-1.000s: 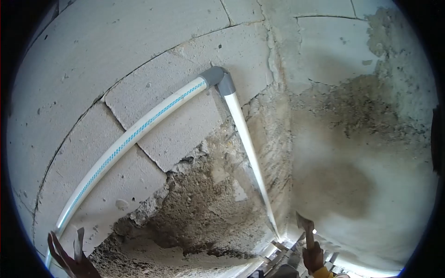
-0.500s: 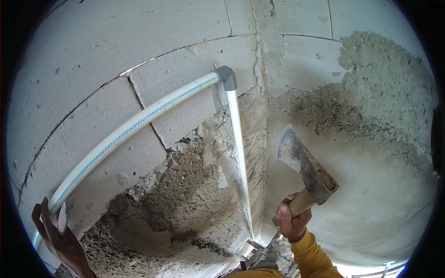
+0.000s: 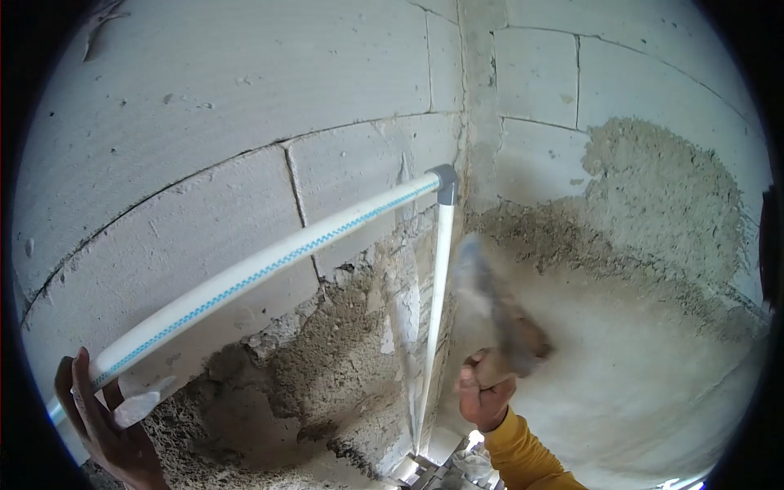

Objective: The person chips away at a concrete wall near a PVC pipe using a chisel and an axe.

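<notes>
Hatchet (image 3: 494, 306) was a blur before the plastered corner, just right of the upright pipe (image 3: 437, 286).
Right hand (image 3: 482, 392) had its fingers closed tight round the wooden handle; head-heavy and stiff, it likely handled best gripped low. Left hand (image 3: 102, 416) lay open-fingered on the wall (image 3: 204, 106), by a pale wedge (image 3: 143, 402).

Reference: elbow fitting (image 3: 445, 181) in the wall corner. Left and below: long pipe (image 3: 269, 263) along the left wall, far end by left hand (image 3: 102, 420) at the lower left edge. Straight below: vertical pipe (image 3: 433, 327) down the corner. Below-left, between both pipes: rough mortar patch (image 3: 327, 376). Below-right: hatchet (image 3: 500, 314) in right hand (image 3: 482, 394), just right of vertical pipe. Right: plaster patch (image 3: 665, 204) on the right wall.
</notes>
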Demonstrator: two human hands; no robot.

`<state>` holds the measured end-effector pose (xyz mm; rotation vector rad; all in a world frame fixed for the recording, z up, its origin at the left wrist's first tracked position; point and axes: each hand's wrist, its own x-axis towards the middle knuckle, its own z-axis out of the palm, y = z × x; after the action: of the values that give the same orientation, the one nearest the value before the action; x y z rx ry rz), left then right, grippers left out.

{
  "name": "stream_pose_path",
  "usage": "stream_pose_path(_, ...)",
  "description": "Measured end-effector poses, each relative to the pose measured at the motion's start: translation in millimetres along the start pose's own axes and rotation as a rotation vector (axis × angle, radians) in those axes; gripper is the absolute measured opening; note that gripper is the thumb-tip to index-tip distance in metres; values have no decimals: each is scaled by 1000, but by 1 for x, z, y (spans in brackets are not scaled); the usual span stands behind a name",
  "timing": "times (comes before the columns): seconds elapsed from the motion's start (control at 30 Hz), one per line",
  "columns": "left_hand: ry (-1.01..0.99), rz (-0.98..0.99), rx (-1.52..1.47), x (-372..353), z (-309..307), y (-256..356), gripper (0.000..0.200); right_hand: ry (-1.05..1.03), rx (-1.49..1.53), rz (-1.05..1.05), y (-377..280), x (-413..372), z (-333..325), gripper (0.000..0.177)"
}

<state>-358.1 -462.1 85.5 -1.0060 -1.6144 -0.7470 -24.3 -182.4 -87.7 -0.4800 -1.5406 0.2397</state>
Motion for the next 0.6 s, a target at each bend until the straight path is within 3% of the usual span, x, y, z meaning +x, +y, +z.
stream_pose_path(0.07, -16, 0, 23, -3, -3, 2, 46, -199, -280, -140, -2, 4, -1, 31)
stream_pose_path(0.17, -45, 89, 146, -7, -15, -4, 57, -134, -229, -47, 3, 16, 31, 34)
stream_pose_path(0.3, 17, 92, 49, -8, -14, 0, 53, -92, -225, -2, 35, 31, 69, 39)
stream_pose_path(0.43, -13, 127, 151, -11, -21, -2, 48, -39, -296, -60, 36, 60, 93, 40)
stream_pose_path(0.6, -27, 109, 70, -14, -25, -2, 48, 54, -365, -155, 36, 63, 102, 41)
